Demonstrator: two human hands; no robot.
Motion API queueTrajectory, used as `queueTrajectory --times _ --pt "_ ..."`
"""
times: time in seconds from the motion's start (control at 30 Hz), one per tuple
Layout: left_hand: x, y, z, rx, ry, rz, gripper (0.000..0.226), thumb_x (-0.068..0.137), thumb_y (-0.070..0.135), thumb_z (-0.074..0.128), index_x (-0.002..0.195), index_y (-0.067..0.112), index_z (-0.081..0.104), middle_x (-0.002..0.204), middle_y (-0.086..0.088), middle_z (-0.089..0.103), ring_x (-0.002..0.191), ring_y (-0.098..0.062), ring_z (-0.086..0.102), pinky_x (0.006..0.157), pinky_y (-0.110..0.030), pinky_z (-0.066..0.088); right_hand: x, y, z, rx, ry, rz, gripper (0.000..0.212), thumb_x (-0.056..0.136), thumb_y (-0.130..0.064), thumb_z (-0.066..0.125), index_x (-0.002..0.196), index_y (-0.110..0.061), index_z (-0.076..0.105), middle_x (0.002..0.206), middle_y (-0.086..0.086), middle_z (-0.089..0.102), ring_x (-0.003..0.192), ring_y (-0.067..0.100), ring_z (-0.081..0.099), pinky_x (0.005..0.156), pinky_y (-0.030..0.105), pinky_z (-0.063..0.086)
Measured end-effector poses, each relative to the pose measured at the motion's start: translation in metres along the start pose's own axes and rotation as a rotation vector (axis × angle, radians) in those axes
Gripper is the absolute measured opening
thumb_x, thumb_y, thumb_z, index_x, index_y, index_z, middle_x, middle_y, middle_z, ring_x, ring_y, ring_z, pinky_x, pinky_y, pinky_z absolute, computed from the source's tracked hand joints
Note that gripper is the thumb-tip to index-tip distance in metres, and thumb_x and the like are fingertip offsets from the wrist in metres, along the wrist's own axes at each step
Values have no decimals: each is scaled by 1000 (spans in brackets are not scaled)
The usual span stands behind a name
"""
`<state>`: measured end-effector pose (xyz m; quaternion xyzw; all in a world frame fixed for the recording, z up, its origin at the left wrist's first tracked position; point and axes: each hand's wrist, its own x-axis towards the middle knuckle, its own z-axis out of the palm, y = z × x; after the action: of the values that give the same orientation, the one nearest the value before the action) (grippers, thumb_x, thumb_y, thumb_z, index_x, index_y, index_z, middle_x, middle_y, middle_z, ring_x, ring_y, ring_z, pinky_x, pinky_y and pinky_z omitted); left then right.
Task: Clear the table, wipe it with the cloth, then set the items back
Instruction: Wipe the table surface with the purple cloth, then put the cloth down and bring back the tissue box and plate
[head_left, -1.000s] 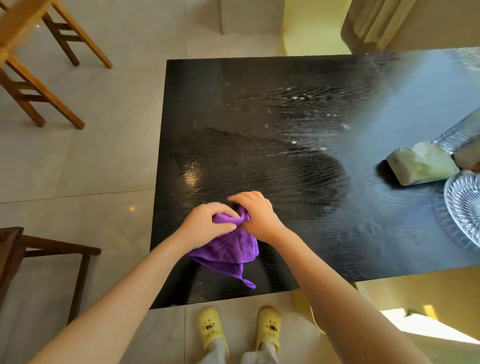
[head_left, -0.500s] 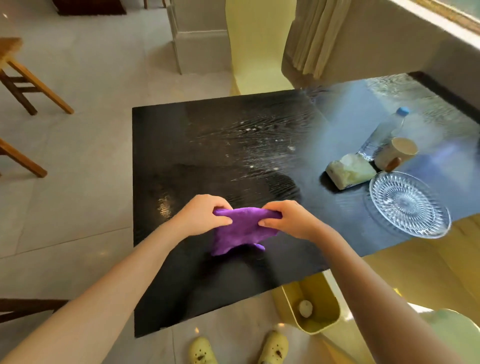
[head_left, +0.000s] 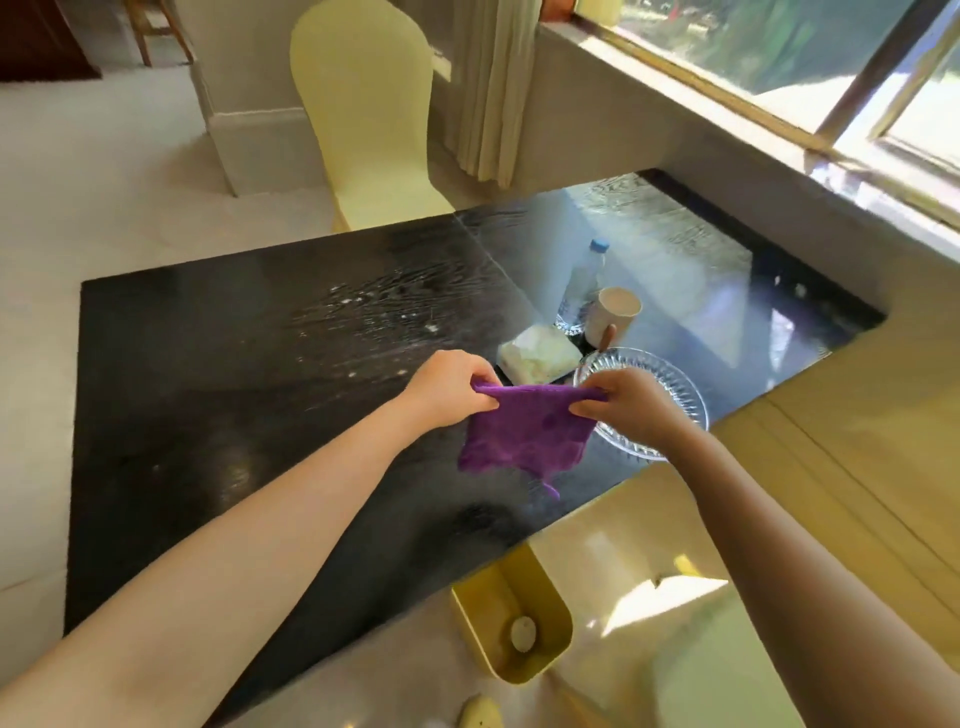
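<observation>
Purple microfibre, the cloth (head_left: 527, 431) hangs spread between both hands above the near right part of the black table (head_left: 218, 374), its top edge pulled taut and its lower edge drooping with a small tail at the bottom. The left hand (head_left: 449, 387) pinches the left top corner with fingers closed on the fabric; the right hand (head_left: 623, 402) is likewise closed on the right top corner. Neither hand touches the tabletop.

Just beyond the cloth sit a pale tissue pack (head_left: 540, 356), a glass plate (head_left: 670, 395) partly hidden behind the right hand, a beige cup (head_left: 615, 314) and a water bottle (head_left: 584, 283), grouped together on the right side of the table. White specks and streaks (head_left: 374, 317) show on the dark wood further left.

The step in hand looks like opening or refolding the cloth into a flat pad before wiping. To do it well, fold it evenly so a clean broad face meets the wood, then press flat and sweep in overlapping passes along the grain towards the specks. The glass plate lies close under the right wrist, so a careless swing could knock it; those items probably need shifting before that side gets wiped
</observation>
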<state>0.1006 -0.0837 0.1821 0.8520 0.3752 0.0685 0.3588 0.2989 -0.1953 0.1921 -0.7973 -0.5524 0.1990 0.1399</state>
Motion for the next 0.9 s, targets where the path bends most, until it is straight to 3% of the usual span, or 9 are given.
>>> queueTrajectory --times 0.13,0.3,0.43,0.57,0.63,0.7,0.77,0.87,0.9 --pt "42 25 46 -11 4 -17 16 80 18 70 96 20 74 99 -1 72 93 -19 62 85 -35 50 1 53 -5 15 62 89 13 82 -21 67 85 -9 71 81 11 69 78 27 60 73 37 48" --pt "85 46 81 70 -7 35 13 83 15 65 92 20 74 92 -1 71 88 -17 61 76 -30 46 -4 97 5 87 112 152 15 83 -20 65 88 -7 71 82 9 67 78 26 58 70 37 45" --pt "96 20 106 271 -178 44 12 82 16 65 88 23 72 93 2 66 91 -16 59 75 -30 46 -20 110 60 251 3 225 15 81 -24 66 81 -8 68 76 10 66 70 21 55 64 35 42" --pt "97 -23 129 386 -404 12 15 79 17 67 86 30 71 92 7 64 94 -14 59 76 -30 46 -37 103 125 440 -103 337 13 82 -25 64 72 -17 64 66 -4 59 62 9 52 57 22 41" --pt "101 -36 135 371 -473 16 18 79 16 66 87 30 73 89 11 65 92 -12 61 77 -29 48 -41 98 143 532 -112 384 23 83 -23 64 62 -27 55 60 -10 51 59 4 47 53 16 36" --pt "110 -40 135 307 -486 22 17 81 15 65 91 26 74 87 10 66 90 -10 61 78 -28 47 -39 99 149 610 -51 444 28 85 -22 62 62 -33 51 62 -13 52 61 3 47 58 18 36" --pt "124 -37 135 194 -437 6 17 82 17 66 97 23 73 88 11 64 88 -9 57 77 -24 41 -32 104 147 644 73 508 18 86 -22 60 71 -31 57 69 -9 58 68 9 53 62 22 39" --pt "143 -34 142 63 -330 -82 18 82 17 65 99 22 72 91 9 65 87 -7 56 76 -21 37 -14 111 138 648 236 593 5 89 -20 56 88 -22 61 78 -7 61 72 6 55 59 12 39" --pt "148 -35 147 44 -302 -116 18 82 16 65 98 22 72 94 7 67 88 -8 57 77 -21 38 -7 113 138 627 263 617 7 89 -20 56 92 -20 61 82 -6 62 75 8 57 61 14 41"
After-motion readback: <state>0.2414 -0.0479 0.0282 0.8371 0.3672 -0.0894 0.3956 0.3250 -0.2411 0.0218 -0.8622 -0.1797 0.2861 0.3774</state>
